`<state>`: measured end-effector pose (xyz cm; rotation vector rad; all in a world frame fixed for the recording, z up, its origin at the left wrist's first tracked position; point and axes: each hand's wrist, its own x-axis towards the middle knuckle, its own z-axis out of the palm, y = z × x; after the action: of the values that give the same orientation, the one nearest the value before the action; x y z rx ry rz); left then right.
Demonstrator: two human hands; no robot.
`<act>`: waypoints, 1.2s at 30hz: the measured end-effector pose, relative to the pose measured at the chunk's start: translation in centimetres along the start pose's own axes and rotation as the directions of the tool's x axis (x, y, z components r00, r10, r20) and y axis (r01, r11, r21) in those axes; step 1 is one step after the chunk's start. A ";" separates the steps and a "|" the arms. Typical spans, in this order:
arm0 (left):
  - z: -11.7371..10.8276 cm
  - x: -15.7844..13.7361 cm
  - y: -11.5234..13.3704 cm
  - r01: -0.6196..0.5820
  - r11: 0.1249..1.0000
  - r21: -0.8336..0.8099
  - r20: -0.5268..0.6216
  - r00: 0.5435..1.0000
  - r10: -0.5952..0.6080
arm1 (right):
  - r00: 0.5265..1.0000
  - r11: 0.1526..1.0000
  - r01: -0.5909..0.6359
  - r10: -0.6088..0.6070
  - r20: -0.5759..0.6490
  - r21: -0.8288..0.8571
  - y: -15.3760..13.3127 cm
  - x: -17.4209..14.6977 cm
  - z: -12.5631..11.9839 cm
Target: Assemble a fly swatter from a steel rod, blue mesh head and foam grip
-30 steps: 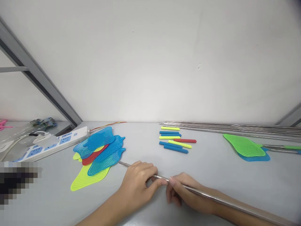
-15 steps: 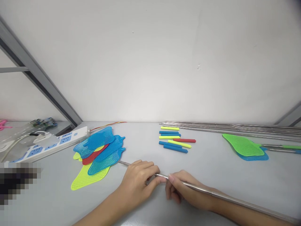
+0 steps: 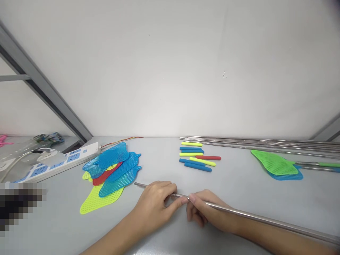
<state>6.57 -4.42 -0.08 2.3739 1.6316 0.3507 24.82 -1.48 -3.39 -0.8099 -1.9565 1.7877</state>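
A long metal telescopic rod (image 3: 255, 216) slants across the front of the table, its thinner end to the left and its thicker part over my right forearm. My left hand (image 3: 156, 200) is closed around the thin section, with the tip showing past the knuckles. Close beside it, my right hand (image 3: 203, 209) pinches the rod between thumb and curled fingers. To the left lies an overlapping pile of mesh fly swatter heads, among them a blue one (image 3: 119, 182), a red one (image 3: 106, 175) and a yellow one (image 3: 101, 202).
Several coloured plastic handles lie mid-table, including a red one (image 3: 209, 158). Behind them, metal rods (image 3: 265, 143) run along the wall. A green fly swatter (image 3: 278, 163) lies over a blue one (image 3: 294, 176) at right. A white power strip (image 3: 71, 157) sits at left.
Both hands have stayed almost in place on the rod. The rod's thicker part has shifted slightly against my right forearm.
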 end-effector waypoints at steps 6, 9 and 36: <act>-0.3 0.1 0.1 0.068 0.998 0.015 0.034 0.997 -0.069 | 1.000 1.000 0.002 -0.002 -0.002 0.023 0.0 0.1 0.0; -0.4 0.1 0.1 0.122 0.992 0.041 0.021 0.992 -0.123 | 1.000 1.000 0.002 -0.002 -0.009 0.028 0.1 0.2 0.1; 1.4 0.1 -0.6 0.096 0.995 0.027 -0.065 0.993 -0.094 | 1.000 0.999 0.014 -0.015 0.015 0.037 0.1 -0.1 0.0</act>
<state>6.50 -4.18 -1.57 2.3188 1.7834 0.3900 24.93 -1.49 -3.52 -0.7702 -1.9280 1.8215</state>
